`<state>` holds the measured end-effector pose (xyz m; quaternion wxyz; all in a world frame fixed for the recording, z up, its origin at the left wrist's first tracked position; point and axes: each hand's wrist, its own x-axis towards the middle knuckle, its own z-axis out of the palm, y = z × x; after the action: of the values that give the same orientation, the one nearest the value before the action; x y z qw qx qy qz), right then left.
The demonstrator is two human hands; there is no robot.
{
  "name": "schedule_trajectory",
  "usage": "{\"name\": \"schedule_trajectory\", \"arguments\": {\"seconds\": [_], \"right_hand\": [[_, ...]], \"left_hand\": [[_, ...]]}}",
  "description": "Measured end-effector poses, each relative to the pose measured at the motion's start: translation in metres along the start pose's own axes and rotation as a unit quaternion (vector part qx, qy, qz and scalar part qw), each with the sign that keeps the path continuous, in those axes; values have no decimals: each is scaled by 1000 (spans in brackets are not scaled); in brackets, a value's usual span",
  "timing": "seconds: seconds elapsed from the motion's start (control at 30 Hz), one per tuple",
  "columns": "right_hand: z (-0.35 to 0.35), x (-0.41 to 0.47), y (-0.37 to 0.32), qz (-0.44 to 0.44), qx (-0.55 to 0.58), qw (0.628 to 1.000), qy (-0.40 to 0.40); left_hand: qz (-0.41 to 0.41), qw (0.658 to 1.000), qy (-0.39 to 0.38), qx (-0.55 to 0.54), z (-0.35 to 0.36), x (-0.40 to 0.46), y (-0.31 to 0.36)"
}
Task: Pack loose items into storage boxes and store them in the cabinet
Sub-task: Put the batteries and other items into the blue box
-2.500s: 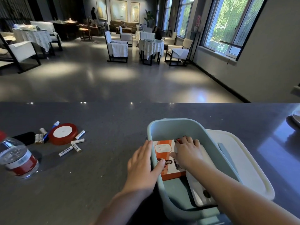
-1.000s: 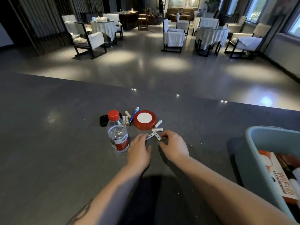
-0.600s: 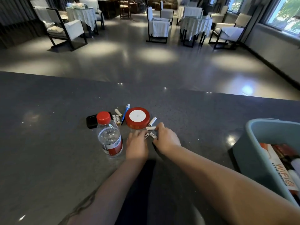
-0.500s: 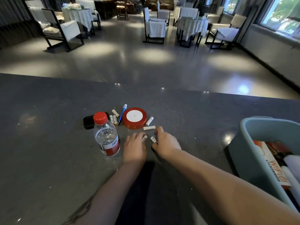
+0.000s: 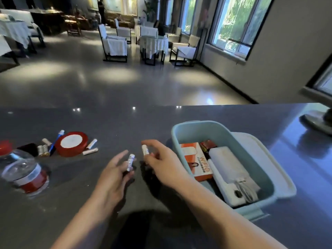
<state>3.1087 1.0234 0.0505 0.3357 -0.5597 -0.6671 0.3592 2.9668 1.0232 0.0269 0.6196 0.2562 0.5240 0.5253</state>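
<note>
A person's left hand [image 5: 115,174] and right hand [image 5: 162,161] each pinch one small white battery [image 5: 130,161] above the dark polished counter [image 5: 125,123], just left of the open, pale-blue plastic storage box [image 5: 190,128]. Mid-packing, it seems: next, both cylinders must clear the box's rounded rim and drop beside the orange carton [image 5: 196,160], while more batteries [image 5: 90,150] wait by the red tape roll [image 5: 71,143].

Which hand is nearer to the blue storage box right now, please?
The right hand, holding a battery, is just beside the blue storage box near its left wall. The left hand, holding another battery, is farther left.
</note>
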Motion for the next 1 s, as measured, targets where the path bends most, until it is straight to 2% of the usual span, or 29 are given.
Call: {"name": "schedule_trajectory", "arguments": {"seconds": [0.1,0.23,0.33,0.43,0.53,0.63,0.7,0.8,0.93,1.0], "right_hand": [[-51,-6,9,-15,-8,999,30],[-113,-6,40,55,-33,994,90],[-144,-5,65,78,-98,989,85],[-161,5,81,58,-102,990,75],[-171,19,93,48,-105,991,62],[-178,35,103,48,-130,989,45],[-180,46,107,51,-154,986,40],[-175,63,111,50,-217,974,25],[-161,78,117,44,-299,953,-4],[-157,79,122,53,-317,947,-14]], "left_hand": [[-20,998,-46,-46,43,-11,4],[2,997,-62,-53,93,-22,-1],[-11,992,-85,-90,120,-24,0],[-10,990,-91,-108,139,-21,1],[36,995,-80,-55,155,-15,-2],[106,990,-70,54,167,-2,-8],[176,961,-49,207,175,10,-14],[269,858,-5,437,185,30,-23],[265,787,-20,557,196,49,-33],[249,769,-19,588,197,54,-37]]}}
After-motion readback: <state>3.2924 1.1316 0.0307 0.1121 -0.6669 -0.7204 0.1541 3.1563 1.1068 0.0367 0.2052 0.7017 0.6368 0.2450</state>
